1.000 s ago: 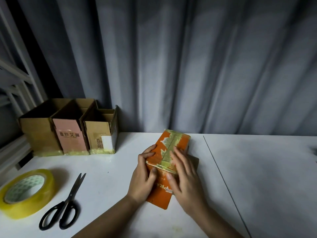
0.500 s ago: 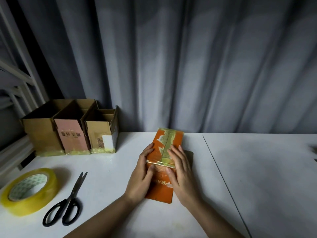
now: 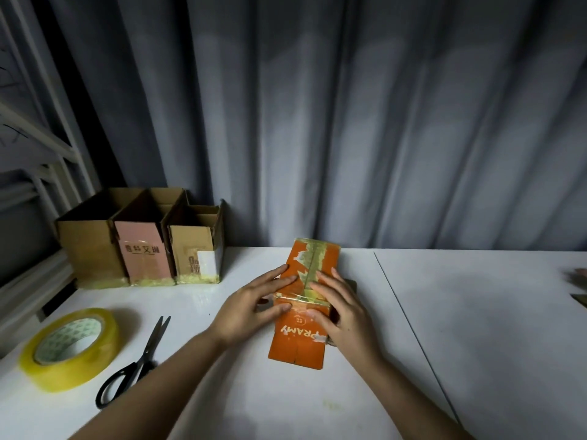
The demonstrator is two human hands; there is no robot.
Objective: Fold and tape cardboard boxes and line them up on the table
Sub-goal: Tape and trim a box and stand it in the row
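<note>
Orange box (image 3: 305, 300) now lies squarer than a second ago; both hands, left (image 3: 254, 308) and right (image 3: 340, 308), press flat-fingered on its tape. Finished boxes (image 3: 143, 249) wait at 10 o'clock.

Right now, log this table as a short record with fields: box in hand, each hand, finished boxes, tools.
box in work: orange box, taped seam on top, on the white table
left hand: fingers flat on the box's left side
right hand: fingers flat along the tape
finished boxes: row of three open boxes, back left by the curtain
tools: tape roll and scissors, front left, untouched
</note>
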